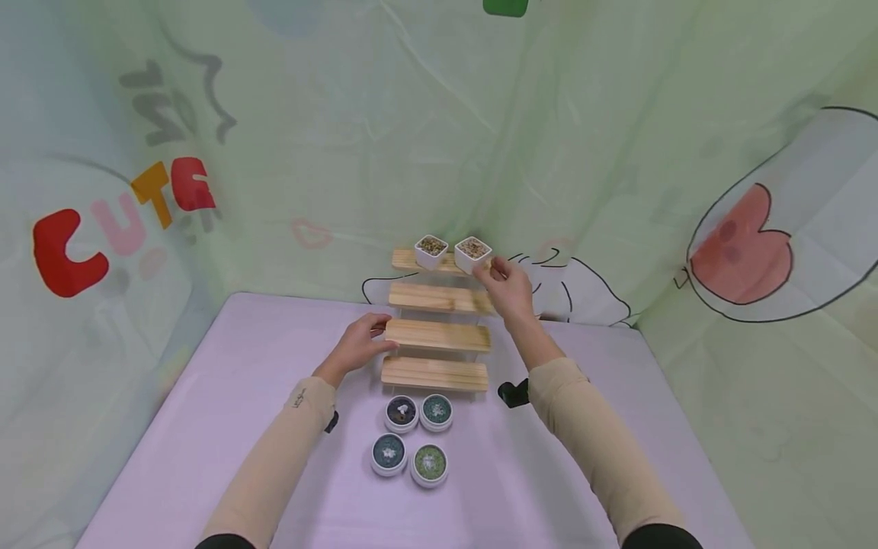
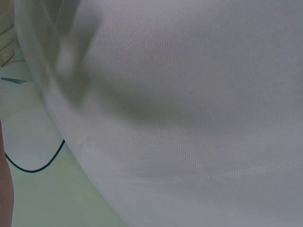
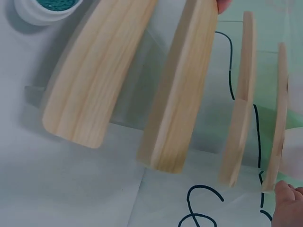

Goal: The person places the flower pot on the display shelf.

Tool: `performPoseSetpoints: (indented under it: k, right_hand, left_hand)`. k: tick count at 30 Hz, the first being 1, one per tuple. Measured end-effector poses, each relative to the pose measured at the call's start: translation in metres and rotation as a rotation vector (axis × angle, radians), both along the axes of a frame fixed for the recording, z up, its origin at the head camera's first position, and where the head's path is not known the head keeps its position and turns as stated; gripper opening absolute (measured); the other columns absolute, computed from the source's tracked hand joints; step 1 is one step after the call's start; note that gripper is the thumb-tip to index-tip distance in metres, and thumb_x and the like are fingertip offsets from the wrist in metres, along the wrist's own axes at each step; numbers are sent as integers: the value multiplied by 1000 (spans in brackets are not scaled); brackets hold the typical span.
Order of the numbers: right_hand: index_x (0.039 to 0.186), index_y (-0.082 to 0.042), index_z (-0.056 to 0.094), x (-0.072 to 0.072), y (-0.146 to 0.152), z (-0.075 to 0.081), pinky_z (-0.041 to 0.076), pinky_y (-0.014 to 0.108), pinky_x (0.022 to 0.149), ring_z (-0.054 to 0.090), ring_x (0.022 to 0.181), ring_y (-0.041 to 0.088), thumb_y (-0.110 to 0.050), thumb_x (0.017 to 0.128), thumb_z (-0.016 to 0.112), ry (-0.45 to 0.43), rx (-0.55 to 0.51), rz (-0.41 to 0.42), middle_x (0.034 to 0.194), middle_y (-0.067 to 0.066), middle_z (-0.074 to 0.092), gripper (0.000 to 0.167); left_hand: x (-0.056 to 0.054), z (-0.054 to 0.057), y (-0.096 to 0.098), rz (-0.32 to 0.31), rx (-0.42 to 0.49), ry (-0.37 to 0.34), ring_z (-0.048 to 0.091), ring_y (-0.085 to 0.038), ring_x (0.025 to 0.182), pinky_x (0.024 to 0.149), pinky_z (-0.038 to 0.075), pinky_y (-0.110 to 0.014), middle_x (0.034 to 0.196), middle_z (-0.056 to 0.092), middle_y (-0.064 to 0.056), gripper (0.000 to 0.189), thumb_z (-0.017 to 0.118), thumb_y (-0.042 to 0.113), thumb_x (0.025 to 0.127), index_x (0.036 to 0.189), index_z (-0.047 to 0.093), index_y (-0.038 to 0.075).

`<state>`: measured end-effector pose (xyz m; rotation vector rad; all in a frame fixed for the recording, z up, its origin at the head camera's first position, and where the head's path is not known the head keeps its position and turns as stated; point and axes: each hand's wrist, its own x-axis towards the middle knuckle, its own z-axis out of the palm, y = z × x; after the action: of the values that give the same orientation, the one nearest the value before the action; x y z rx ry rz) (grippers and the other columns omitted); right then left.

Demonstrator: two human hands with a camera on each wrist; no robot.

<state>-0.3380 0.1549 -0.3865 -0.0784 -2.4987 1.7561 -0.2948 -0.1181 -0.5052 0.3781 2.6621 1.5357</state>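
Observation:
A four-step wooden display stand (image 1: pixel 439 334) rises toward the backdrop. Two square white pots with grainy, pebble-like contents are on its top step: a left pot (image 1: pixel 430 252) and a right pot (image 1: pixel 472 255). My right hand (image 1: pixel 509 288) holds the right pot at its near right corner, fingers bent. Lower down, my left hand (image 1: pixel 360 341) grips the left end of the second step from the front, thumb below and fingers above. One of its fingertips (image 3: pixel 223 4) shows beyond that plank in the right wrist view. The left wrist view catches only an edge of the hand.
In front of the stand are several round white tubs with dark or green contents, including a green one (image 1: pixel 430 464) and a teal one (image 1: pixel 436 412). A pale lilac cloth (image 1: pixel 549 488) covers the table. Printed fabric (image 1: pixel 329 152) hangs close behind the stand.

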Motion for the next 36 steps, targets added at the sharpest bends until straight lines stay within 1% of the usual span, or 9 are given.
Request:
performPoseSetpoints:
  k: [7, 10, 13, 17, 20, 23, 29, 33, 36]
  right_hand:
    - [144, 1, 43, 18, 4, -13, 43, 27, 110, 45, 135, 22, -21, 92, 69, 36, -8, 39, 147, 13, 46, 62]
    - [146, 0, 42, 29, 5, -19, 44, 27, 109, 45, 135, 21, -22, 93, 69, 20, -5, 64, 148, 12, 45, 64]
    - [147, 2, 39, 39, 7, -25, 44, 28, 109, 43, 136, 23, -21, 93, 68, 17, -20, 101, 149, 14, 43, 65]
    - [146, 3, 39, 50, 10, -34, 45, 25, 106, 43, 136, 23, -19, 93, 69, 20, -22, 135, 149, 15, 43, 65]
    - [146, 1, 41, 60, 11, -39, 46, 21, 104, 44, 135, 21, -21, 92, 70, 2, -12, 141, 148, 13, 45, 64]
    - [145, -1, 43, 71, 12, -44, 47, 22, 103, 45, 134, 19, -23, 92, 70, -17, 1, 155, 147, 11, 46, 64]
    - [145, 1, 42, 92, 14, -57, 47, 26, 103, 46, 134, 24, -23, 93, 70, -44, 13, 206, 147, 15, 46, 64]
    - [144, 1, 44, 105, 13, -69, 48, 27, 102, 47, 133, 26, -22, 92, 71, -62, 1, 223, 145, 17, 47, 63]
    - [142, 1, 47, 115, 12, -78, 50, 27, 100, 49, 132, 26, -21, 91, 72, -81, 14, 209, 144, 17, 49, 62]
  left_hand:
    - [0, 1, 0, 1, 3, -5, 54, -35, 122, 107, 47, -36, 133, 52, -23, 63, 78, 13, 85, 136, 48, -9]
    - [-1, 0, 0, 5, 4, -11, 54, -34, 122, 107, 47, -36, 133, 52, -23, 64, 78, 14, 84, 136, 48, -8]
    - [-1, -1, -1, 5, 11, -15, 54, -34, 123, 108, 47, -36, 134, 52, -22, 64, 78, 14, 84, 136, 48, -8]
    - [-1, -1, -1, 3, 4, -9, 54, -34, 123, 107, 47, -37, 134, 52, -22, 63, 78, 14, 85, 136, 48, -8]
    - [0, -1, -1, 3, 2, -5, 54, -34, 123, 107, 47, -38, 134, 52, -23, 63, 77, 14, 85, 136, 48, -8]
    - [0, -2, -2, 6, 3, -12, 54, -34, 123, 107, 47, -38, 134, 52, -23, 63, 77, 14, 85, 137, 48, -8]
    - [0, -3, -2, 13, 1, -26, 54, -33, 124, 108, 46, -37, 135, 52, -22, 64, 78, 15, 85, 137, 48, -7]
    - [0, -4, -2, 6, 14, -13, 54, -34, 123, 107, 47, -37, 134, 52, -23, 64, 78, 14, 84, 136, 48, -8]
    - [0, -4, -2, -5, 17, 9, 55, -35, 122, 106, 48, -36, 133, 52, -23, 64, 78, 14, 84, 136, 49, -8]
